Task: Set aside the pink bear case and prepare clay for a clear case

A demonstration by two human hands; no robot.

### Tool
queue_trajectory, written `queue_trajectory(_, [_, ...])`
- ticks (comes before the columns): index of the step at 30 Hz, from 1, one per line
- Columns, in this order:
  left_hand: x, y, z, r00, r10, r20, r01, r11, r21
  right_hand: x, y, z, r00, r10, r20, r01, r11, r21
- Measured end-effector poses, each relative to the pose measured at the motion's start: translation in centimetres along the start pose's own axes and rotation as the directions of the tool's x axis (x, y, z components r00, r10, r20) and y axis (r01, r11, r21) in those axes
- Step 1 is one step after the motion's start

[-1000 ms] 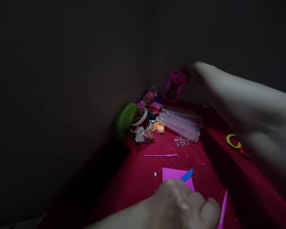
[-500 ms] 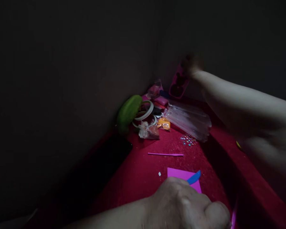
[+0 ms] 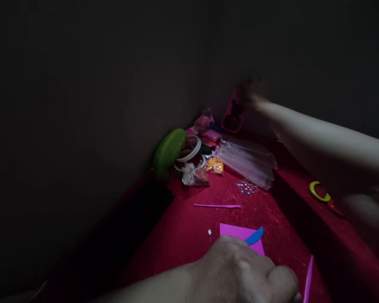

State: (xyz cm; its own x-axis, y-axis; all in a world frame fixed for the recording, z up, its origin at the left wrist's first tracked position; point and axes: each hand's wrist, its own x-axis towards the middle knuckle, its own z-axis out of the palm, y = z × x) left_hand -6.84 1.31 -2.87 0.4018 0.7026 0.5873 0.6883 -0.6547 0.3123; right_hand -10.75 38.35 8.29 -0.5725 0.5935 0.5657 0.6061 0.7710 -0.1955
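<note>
My left hand (image 3: 255, 269) is closed at the bottom, over the near edge of a pink sheet (image 3: 235, 231); what it holds, if anything, is hidden. A blue plastic blade (image 3: 255, 236) lies on the sheet, just beyond my knuckles. At the right edge, my right hand (image 3: 368, 208) is smeared by motion and its fingers are unclear. Scissors with yellow and red handles (image 3: 318, 195) lie nearest to it. A pink stick (image 3: 308, 277) lies right of my left hand, and another pink stick (image 3: 217, 206) beyond the sheet.
Another forearm (image 3: 318, 130) reaches from the right towards a pink tray (image 3: 235, 113); its hand is dark and blurred. Small gems (image 3: 246, 187), clear plastic strips (image 3: 246, 162), an orange packet (image 3: 215, 166), white rings (image 3: 191, 151) and a green object (image 3: 169, 149) lie on the red cloth (image 3: 173, 235).
The blurred right hand has shifted right, uncovering more of the scissors. More of the pink stick beside my left hand shows. The view has shifted slightly.
</note>
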Motion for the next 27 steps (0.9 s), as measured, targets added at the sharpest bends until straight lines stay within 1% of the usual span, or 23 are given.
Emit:
queue_trajectory(2, [-0.1,0.0,0.2,1.000,-0.003,-0.031,0.003,1.000,-0.002,-0.2,0.2,0.3,0.997,-0.050,-0.058,0.045,0.996,-0.081])
queue_trajectory(4, [-0.1,-0.1,0.4,0.995,0.005,-0.095,-0.007,1.000,-0.019,-0.3,0.3,0.8,0.990,-0.110,-0.084,0.100,0.988,-0.118])
queue_trajectory(6, [-0.1,-0.2,0.6,0.993,0.009,-0.114,-0.013,0.999,-0.031,-0.4,0.3,1.1,0.983,-0.161,-0.091,0.148,0.980,-0.133])
queue_trajectory(7, [-0.1,-0.2,0.6,0.994,0.010,-0.105,-0.013,1.000,-0.028,-0.5,0.3,1.2,0.980,-0.178,-0.092,0.165,0.977,-0.138])
queue_trajectory(10, [0.0,-0.2,0.7,0.997,0.020,-0.071,-0.020,1.000,-0.010,-1.1,0.5,1.0,0.973,-0.199,-0.119,0.179,0.970,-0.164])
queue_trajectory(13, [0.2,-0.2,0.7,0.994,0.036,-0.102,-0.037,0.999,-0.005,-2.3,1.0,0.3,0.966,-0.203,-0.159,0.168,0.964,-0.208])
queue_trajectory(15, [0.3,-0.2,0.7,0.992,0.037,-0.124,-0.039,0.999,-0.018,-3.0,1.4,-0.1,0.963,-0.214,-0.163,0.173,0.957,-0.235])
queue_trajectory(18, [0.4,-0.2,0.6,0.993,0.022,-0.116,-0.029,0.998,-0.055,-3.6,1.6,-0.4,0.962,-0.219,-0.163,0.173,0.951,-0.255])
queue_trajectory(21, [0.4,-0.1,0.4,0.998,0.013,-0.068,-0.018,0.997,-0.071,-3.7,1.5,-0.6,0.965,-0.165,-0.202,0.121,0.969,-0.215])
queue_trajectory(23, [0.4,-0.1,0.4,1.000,0.010,-0.017,-0.011,0.999,-0.048,-3.7,1.5,-0.7,0.969,-0.086,-0.230,0.057,0.990,-0.130])
queue_trajectory(25, [0.4,-0.2,0.4,1.000,0.011,0.012,-0.011,1.000,-0.024,-4.0,1.7,-0.5,0.969,0.036,-0.246,-0.035,0.999,0.007])
queue_trajectory(27, [0.3,-0.2,0.5,1.000,0.022,0.004,-0.022,1.000,0.007,-4.2,2.0,0.0,0.952,0.198,-0.232,-0.154,0.969,0.195])
